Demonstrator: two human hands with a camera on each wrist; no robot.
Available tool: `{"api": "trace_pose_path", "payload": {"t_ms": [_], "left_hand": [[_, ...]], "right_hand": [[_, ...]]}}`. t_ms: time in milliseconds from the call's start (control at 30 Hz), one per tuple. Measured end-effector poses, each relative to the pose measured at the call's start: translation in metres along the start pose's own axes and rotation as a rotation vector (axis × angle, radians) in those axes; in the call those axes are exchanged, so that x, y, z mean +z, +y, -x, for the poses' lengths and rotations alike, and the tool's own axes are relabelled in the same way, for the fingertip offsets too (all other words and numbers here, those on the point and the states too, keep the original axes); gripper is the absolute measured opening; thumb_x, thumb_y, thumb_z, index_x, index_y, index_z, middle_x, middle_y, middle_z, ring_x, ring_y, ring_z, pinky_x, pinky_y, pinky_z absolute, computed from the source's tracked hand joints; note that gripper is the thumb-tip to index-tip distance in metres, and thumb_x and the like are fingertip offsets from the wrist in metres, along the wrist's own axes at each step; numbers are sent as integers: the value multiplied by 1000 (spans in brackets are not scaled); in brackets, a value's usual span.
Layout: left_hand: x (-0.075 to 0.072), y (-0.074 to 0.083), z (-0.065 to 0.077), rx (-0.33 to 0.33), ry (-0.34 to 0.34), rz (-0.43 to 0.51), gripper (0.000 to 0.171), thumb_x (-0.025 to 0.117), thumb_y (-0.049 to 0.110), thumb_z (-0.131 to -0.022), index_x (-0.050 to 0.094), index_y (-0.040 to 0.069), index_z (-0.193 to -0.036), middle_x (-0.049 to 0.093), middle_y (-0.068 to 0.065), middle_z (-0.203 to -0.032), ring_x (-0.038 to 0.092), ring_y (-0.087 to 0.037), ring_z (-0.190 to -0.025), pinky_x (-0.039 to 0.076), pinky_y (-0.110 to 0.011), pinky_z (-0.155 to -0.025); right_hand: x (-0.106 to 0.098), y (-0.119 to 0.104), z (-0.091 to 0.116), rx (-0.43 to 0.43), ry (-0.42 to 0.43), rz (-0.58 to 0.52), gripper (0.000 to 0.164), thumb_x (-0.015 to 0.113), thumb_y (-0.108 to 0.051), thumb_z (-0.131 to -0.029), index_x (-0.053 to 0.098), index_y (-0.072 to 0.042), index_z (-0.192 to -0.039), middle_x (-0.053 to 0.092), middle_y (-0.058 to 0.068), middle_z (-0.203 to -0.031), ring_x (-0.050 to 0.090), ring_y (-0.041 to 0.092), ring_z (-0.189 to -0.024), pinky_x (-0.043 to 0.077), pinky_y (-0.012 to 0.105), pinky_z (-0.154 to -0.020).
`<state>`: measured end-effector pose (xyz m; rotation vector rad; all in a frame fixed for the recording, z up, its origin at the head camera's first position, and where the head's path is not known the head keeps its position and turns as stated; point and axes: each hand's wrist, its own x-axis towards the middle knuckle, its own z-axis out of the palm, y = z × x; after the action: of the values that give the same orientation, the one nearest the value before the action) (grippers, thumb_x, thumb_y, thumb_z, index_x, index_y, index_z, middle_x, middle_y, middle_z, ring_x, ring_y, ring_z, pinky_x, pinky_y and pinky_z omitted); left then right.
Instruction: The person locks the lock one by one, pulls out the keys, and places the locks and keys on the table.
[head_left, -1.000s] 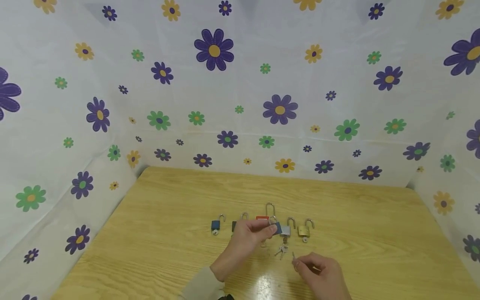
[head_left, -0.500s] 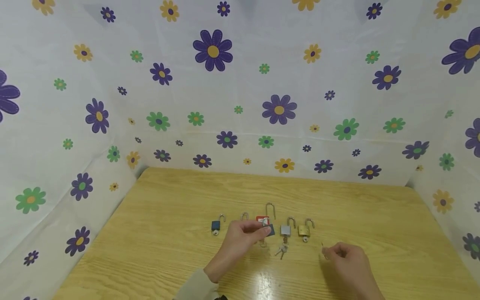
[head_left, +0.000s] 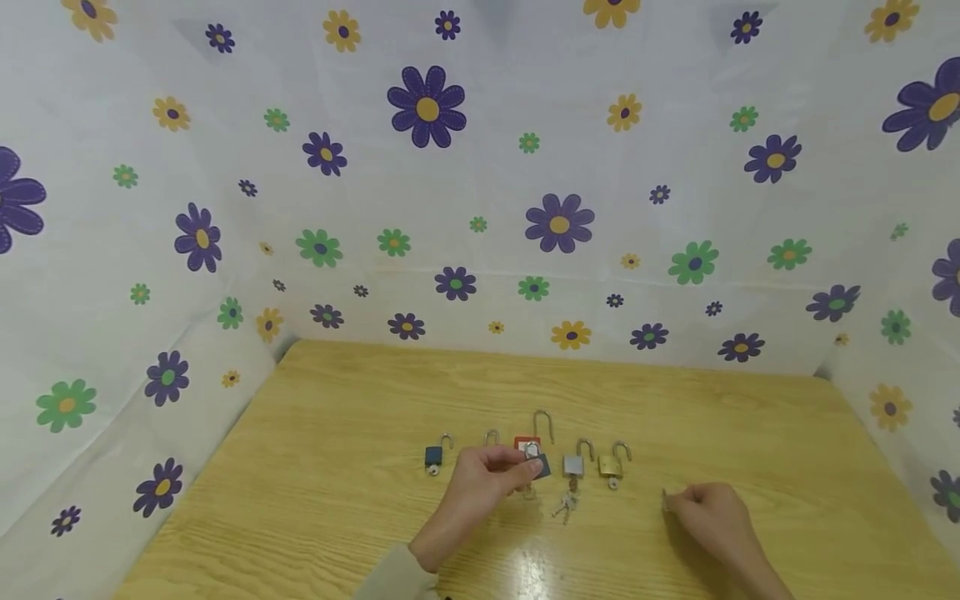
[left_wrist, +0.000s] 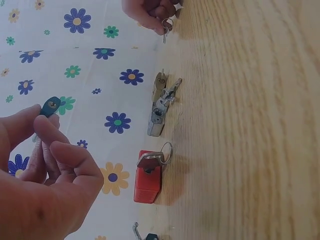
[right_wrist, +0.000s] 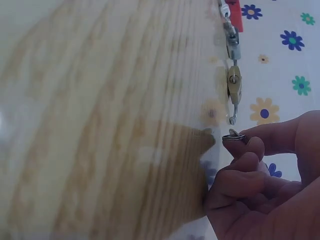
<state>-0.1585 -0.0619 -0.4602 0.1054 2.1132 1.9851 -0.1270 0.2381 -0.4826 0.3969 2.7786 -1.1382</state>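
Observation:
In the head view my left hand (head_left: 476, 492) pinches a small blue padlock (head_left: 541, 467) above the table. Its keyhole end, with no key in it, faces the left wrist camera, where the padlock (left_wrist: 50, 106) sits between thumb and fingertips. Whether its shackle is locked, I cannot tell. Off to the right, my right hand (head_left: 716, 517) pinches a small key on a ring (left_wrist: 166, 30) just above the tabletop. The ring (right_wrist: 233, 137) shows at the fingertips in the right wrist view; the fingers partly cover the key.
A row of padlocks with raised shackles lies on the wooden table (head_left: 360, 417): blue (head_left: 433, 456), one mostly hidden behind my left hand, red (head_left: 527, 442), silver (head_left: 573, 465) with hanging keys (head_left: 566, 503), and brass (head_left: 611, 467). Flowered cloth (head_left: 480, 167) walls the table's back and sides.
My right hand has moved right with the key, away from the held blue padlock. My left hand has shifted slightly left with that padlock, uncovering the silver one.

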Motion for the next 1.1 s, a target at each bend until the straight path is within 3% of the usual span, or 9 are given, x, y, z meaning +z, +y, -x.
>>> {"api": "trace_pose_path", "payload": {"t_ms": [167,367,567,833,1100], "left_hand": [[1,-2,-1,11,-19,0,31,78,30,-82,75,1,-95,73,-3,-84,65,-41,-85,57,-49,-74],[3,-1,0,13,-39,-1,30,77,29,-83,75,1,-96,74,-4,-85,65,-42,-85,56,-51,-75],[5,2,0,7,-33,-8,30,78,30,-83,76,2,-95,74,-3,-84,65,-38,-82,56,-48,-74],[6,0,-2,24,-45,-22,29,77,29,-83,76,3,-96,75,-6,-86,64,-43,-85,55,-52,-76],[19,3,-2,66,-56,-138,24,76,28,-84,77,7,-95,76,-9,-91,68,-33,-81,57,-53,-73]], "right_hand": [[3,-4,-2,-32,-6,29,23,63,-15,-83,69,-3,-63,51,-1,-52,45,15,-51,36,28,-49],[6,-11,-3,-90,-7,101,31,61,-13,-82,54,-10,-52,43,-4,-46,38,12,-44,31,24,-43],[7,-12,-4,-131,-3,166,29,60,-14,-83,56,-9,-55,48,-2,-49,40,12,-44,32,24,-42],[10,-12,-7,-134,-8,162,40,64,-24,-87,55,-11,-51,44,-4,-44,37,9,-41,31,22,-41],[4,-9,-5,-113,-31,125,50,56,-30,-96,45,-14,-50,40,-4,-45,36,11,-43,32,24,-43]]}}
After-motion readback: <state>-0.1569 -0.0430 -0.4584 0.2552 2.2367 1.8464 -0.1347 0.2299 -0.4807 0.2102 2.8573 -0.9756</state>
